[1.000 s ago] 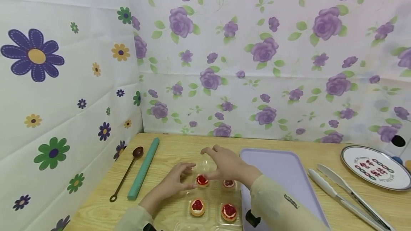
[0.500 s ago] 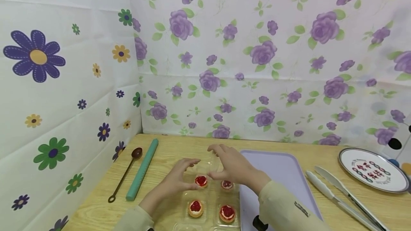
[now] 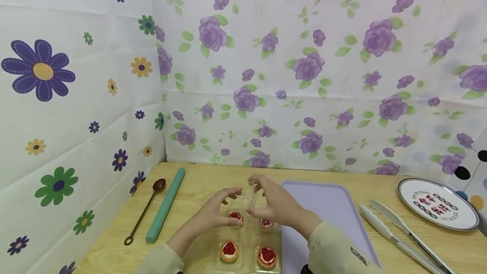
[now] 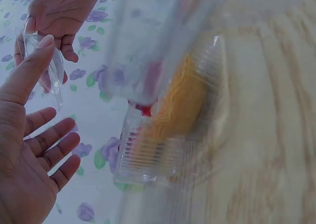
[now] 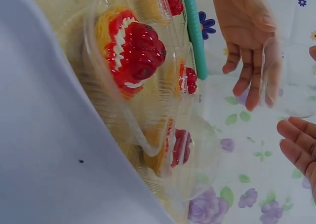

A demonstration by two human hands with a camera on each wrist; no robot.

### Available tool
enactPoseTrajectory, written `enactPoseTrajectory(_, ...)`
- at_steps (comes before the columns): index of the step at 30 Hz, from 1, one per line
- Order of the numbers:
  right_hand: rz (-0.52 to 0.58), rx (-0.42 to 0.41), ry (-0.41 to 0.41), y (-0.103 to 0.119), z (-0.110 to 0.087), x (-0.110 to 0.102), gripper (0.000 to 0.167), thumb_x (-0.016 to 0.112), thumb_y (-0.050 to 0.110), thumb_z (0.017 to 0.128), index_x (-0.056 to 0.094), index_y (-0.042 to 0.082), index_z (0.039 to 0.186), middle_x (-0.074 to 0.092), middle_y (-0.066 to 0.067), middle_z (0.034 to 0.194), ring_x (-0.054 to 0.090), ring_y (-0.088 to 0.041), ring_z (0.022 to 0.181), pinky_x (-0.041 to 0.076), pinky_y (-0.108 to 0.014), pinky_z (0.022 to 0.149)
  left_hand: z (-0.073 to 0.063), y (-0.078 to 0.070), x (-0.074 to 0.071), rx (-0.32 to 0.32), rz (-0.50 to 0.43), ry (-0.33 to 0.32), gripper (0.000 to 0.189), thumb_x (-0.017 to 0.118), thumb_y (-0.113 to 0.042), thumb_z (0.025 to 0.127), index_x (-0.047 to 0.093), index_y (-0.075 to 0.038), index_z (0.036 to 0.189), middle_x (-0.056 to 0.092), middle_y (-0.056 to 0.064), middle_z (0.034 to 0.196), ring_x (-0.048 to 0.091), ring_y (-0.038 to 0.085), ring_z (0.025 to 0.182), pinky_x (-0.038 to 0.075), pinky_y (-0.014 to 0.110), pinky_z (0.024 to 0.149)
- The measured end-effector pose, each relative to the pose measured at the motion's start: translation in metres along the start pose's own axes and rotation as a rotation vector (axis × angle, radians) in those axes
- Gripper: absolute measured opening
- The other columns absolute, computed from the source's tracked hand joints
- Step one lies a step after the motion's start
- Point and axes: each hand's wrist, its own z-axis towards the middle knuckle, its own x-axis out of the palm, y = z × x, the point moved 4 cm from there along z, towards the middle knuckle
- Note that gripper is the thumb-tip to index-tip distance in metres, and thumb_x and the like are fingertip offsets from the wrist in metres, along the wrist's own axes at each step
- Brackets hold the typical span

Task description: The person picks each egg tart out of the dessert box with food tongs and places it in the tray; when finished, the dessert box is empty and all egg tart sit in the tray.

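In the head view my right hand (image 3: 277, 204) pinches a thin, clear plastic lid (image 3: 249, 196) between thumb and fingers, on edge above the back tarts. My left hand (image 3: 209, 211) is raised to its left, fingers extended and apart. Its thumb overlaps the lid in the left wrist view; whether they touch I cannot tell. Below sit several tarts with red fruit and white cream, including a front-left tart (image 3: 229, 250) and a front-right tart (image 3: 266, 257), in clear plastic packaging (image 3: 247, 261). Transparency blurs the packaging's edges.
Right of the tarts lies a lilac tray (image 3: 316, 193), then metal tongs (image 3: 397, 236) and a white plate (image 3: 437, 204) with red writing. A teal stick (image 3: 166, 206) and a long-handled brown spoon (image 3: 146, 210) lie to the left. Flowered cloth (image 3: 304, 75) hangs behind.
The clear lid has risen slightly off the back-left tart and tilted onto its edge in my right hand. My left hand has shifted a little right. The head view has tilted slightly.
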Motion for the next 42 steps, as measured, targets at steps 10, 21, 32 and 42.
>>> enactPoseTrajectory(10, 0.054, 0.001, 0.004, -0.006, -0.001, 0.004, 0.066, 0.072, 0.035, 0.081, 0.039, 0.014, 0.134, 0.06, -0.005, 0.121, 0.061, -0.017, 0.105, 0.051, -0.029, 0.075, 0.003, 0.0, -0.001, -0.046, -0.05, -0.003, 0.072, 0.077, -0.031, 0.08, 0.045, -0.006, 0.139, 0.058, 0.013, 0.13, 0.052, 0.035, 0.115, 0.046, 0.045, 0.093)
enactPoseTrajectory(21, 0.047, 0.053, 0.048, -0.017, 0.01, 0.001, 0.068, 0.071, 0.038, 0.084, 0.043, 0.015, 0.14, 0.055, -0.004, 0.137, 0.061, -0.023, 0.113, 0.054, -0.043, 0.083, 0.013, 0.0, -0.024, -0.153, 0.198, -0.037, 0.078, 0.084, -0.031, 0.072, 0.048, -0.004, 0.136, 0.06, 0.008, 0.119, 0.055, 0.027, 0.114, 0.048, 0.047, 0.092)
enactPoseTrajectory(32, -0.162, 0.191, 0.151, -0.034, 0.038, 0.005, 0.081, 0.074, 0.045, 0.081, 0.039, 0.013, 0.147, 0.052, -0.011, 0.14, 0.058, -0.027, 0.118, 0.049, -0.049, 0.096, 0.046, 0.008, -0.04, -0.198, 0.428, 0.043, 0.078, 0.085, -0.03, 0.072, 0.049, -0.001, 0.135, 0.06, 0.012, 0.121, 0.055, 0.03, 0.116, 0.048, 0.047, 0.097)
enactPoseTrajectory(42, -0.409, 0.256, 0.257, -0.056, 0.058, 0.029, 0.083, 0.074, 0.047, 0.08, 0.043, 0.002, 0.142, 0.045, -0.017, 0.146, 0.044, -0.031, 0.135, 0.04, -0.043, 0.11, 0.074, 0.032, -0.031, -0.213, 0.591, 0.123, 0.077, 0.086, -0.029, 0.07, 0.051, -0.004, 0.133, 0.063, 0.012, 0.123, 0.054, 0.031, 0.12, 0.043, 0.044, 0.104)
